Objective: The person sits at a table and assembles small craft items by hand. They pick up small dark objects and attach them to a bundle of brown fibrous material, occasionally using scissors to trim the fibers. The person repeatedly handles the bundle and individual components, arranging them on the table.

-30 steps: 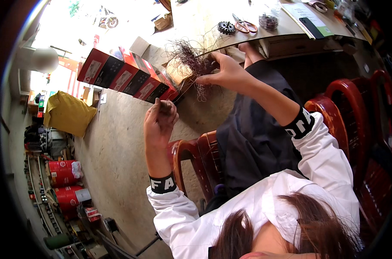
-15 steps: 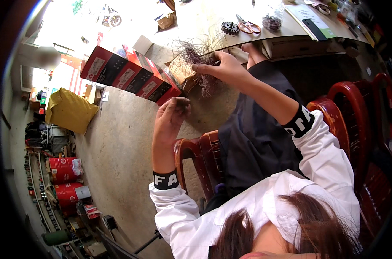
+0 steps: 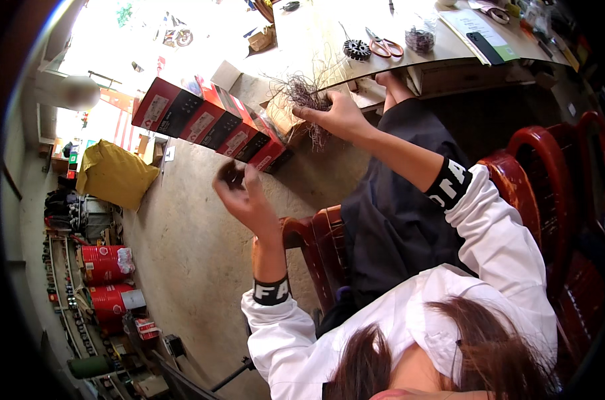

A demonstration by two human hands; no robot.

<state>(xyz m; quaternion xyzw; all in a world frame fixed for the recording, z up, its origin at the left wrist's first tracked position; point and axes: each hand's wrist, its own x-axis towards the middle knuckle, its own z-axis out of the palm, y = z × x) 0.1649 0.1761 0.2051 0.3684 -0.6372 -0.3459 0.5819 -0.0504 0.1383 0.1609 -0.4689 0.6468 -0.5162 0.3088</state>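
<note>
My right hand [image 3: 336, 117] is closed on a loose tangle of thin dark wire [image 3: 306, 93], whose ends stick out on all sides above and below the fingers. It is held near the table's front edge. My left hand [image 3: 242, 197] is raised just below the near end of a row of red and black boxes [image 3: 202, 123], apart from them. Its fingers are curled beside the thumb and look dark; whatever they may hold cannot be made out. An open cardboard box [image 3: 286, 120] stands behind the wire tangle, partly hidden by it.
On the table [image 3: 316, 40] lie orange-handled scissors [image 3: 382, 45], a black toothed disc [image 3: 357, 49], a clear container [image 3: 420, 37] of dark pieces and a phone [image 3: 484, 45]. A yellow sack [image 3: 116, 173] and red drums [image 3: 106, 265] stand left. Wooden chairs [image 3: 516, 180] are right.
My left hand has moved left and slightly down, away from the boxes' near end, and has turned. My right hand keeps hold of the wire tangle, nearly in place. The view has shifted slightly.
</note>
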